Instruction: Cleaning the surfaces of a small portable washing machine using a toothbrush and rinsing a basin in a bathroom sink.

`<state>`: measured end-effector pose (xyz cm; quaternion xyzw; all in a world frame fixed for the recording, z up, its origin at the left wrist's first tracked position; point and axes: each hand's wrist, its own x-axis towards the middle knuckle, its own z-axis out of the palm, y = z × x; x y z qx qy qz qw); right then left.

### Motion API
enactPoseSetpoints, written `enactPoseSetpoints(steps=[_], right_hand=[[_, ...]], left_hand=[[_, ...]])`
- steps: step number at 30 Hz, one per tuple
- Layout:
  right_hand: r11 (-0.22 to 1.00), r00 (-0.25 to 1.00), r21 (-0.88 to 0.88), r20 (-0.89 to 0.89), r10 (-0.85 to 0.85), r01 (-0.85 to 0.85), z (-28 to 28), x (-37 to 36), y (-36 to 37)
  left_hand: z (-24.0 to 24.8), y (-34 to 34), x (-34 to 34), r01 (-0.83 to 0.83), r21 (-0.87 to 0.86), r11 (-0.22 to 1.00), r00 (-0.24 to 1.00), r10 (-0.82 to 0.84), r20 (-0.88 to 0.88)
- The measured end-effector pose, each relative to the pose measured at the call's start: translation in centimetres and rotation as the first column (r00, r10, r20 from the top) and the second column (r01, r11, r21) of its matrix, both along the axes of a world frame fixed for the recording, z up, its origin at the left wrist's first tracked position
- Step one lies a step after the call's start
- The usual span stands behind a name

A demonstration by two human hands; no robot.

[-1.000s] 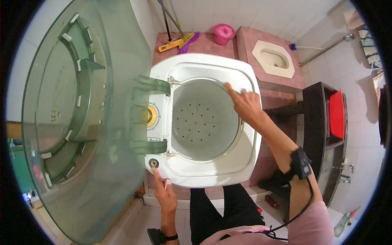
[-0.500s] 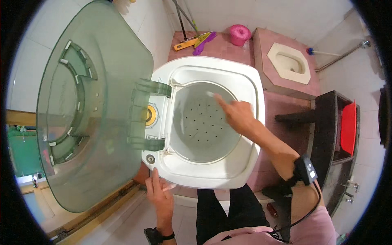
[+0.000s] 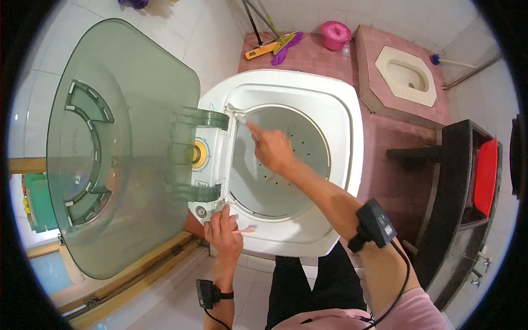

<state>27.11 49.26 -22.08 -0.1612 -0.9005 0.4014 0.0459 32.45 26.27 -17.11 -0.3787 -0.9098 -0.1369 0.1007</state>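
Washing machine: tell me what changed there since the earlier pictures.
The right hand moved left across the drum, from its right rim to near the far lid hinge. The left hand shifted from beside the round corner socket toward the near hinge. The translucent green lid stayed open.

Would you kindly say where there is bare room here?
Free: upper right rim, between tub and outer edge; pink floor between white machine, step and black cabinet. Crowded: left side, with green lid, left hand, and right hand over the tub.
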Motion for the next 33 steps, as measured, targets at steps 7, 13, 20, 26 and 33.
enactPoseSetpoints(steps=[7, 13, 20, 26, 33], right_hand=[[0.995, 0.996, -0.077, -0.051, -0.073, 0.069, -0.7, 1.1, -3.5], [0.977, 0.980, 0.082, -0.031, -0.195, 0.197, -0.5, -1.2, -0.4], [0.987, 0.994, 0.120, 0.007, -0.107, 0.105, 0.2, -0.9, 0.3], [0.969, 0.969, 0.028, -0.016, -0.247, 0.247, -0.9, 0.5, -0.7], [0.939, 0.946, -0.214, -0.123, -0.299, 0.269, -2.1, -0.7, -3.9]], left_hand=[[-0.1, -0.9, 0.1, -0.059, 0.074, 0.996, 0.998, 0.056, 0.034], [-0.4, -0.5, 0.0, -0.081, 0.136, 0.987, 0.995, 0.072, 0.069], [-0.4, -1.2, -0.1, -0.087, 0.175, 0.981, 0.993, 0.071, 0.094], [-0.3, -1.3, -0.2, -0.095, 0.173, 0.980, 0.992, 0.079, 0.097], [-0.5, -0.2, -0.2, -0.077, 0.201, 0.977, 0.993, 0.057, 0.101]])
